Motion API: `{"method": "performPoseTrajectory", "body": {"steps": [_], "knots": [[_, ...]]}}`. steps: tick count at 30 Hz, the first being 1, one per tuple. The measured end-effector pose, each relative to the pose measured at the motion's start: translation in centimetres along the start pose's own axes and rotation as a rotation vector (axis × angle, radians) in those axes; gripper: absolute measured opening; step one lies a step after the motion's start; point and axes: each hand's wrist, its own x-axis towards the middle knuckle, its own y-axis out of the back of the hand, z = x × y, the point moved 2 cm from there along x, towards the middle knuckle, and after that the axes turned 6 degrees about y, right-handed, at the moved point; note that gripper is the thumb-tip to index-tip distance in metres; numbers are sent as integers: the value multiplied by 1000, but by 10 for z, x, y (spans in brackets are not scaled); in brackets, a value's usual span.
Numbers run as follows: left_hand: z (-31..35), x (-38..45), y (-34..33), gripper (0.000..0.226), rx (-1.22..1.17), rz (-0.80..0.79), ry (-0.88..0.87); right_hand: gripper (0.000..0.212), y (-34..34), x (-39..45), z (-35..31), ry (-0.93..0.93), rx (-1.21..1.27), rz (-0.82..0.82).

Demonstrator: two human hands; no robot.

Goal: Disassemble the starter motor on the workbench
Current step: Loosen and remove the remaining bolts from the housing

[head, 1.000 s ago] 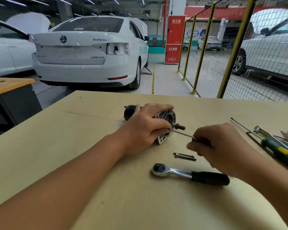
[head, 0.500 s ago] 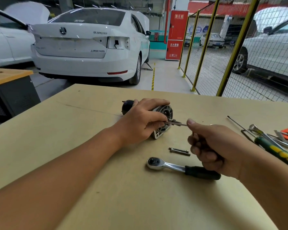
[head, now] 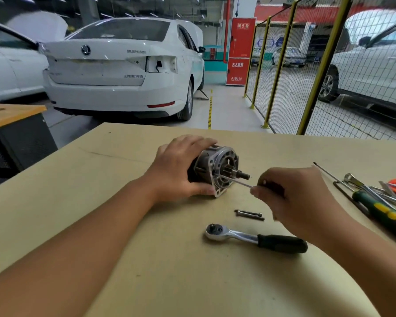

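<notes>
The workbench lies open to the left of the starter motor and along its near edge. Close in front of the motor, two loose bolts and a ratchet block a straight reach (bolts nearer it). To the right, a pile of hand tools, perhaps screwdrivers and wrenches, crowds the edge.

Left hand grips starter motor; right hand pinches thin rod.

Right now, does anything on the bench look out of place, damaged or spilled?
Nothing stands out. The left hand holds the motor, the right hand works a thin tool at its face. Two bolts and the ratchet lie loose nearby, as expected in disassembly.
</notes>
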Motion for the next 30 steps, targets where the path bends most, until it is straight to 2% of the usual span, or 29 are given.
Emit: {"method": "performPoseTrajectory", "body": {"steps": [2,6,10,12,14,19,26,28,30], "knots": [[-15,2,-3,92,-16,-78,57,19,-5,0,5,-235,388,30],[-21,7,-8,78,-136,-34,8,14,-13,1,9,-600,1082,70],[-19,5,-8,81,-96,-4,5,40,-16,5,7,-799,1477,90],[-16,4,-5,87,-84,8,33,41,-12,7,7,-836,1541,123],[-11,4,-2,92,-74,23,65,40,-6,7,9,-850,1535,89],[-4,0,1,83,-62,49,113,62,3,2,12,-986,1370,-227],[2,-1,2,80,-29,84,139,33,18,4,13,-1000,1605,-313],[3,-1,2,81,-24,83,143,26,19,4,15,-988,1607,-344],[4,-1,3,82,-16,76,145,22,21,2,20,-919,1488,-374]]}}
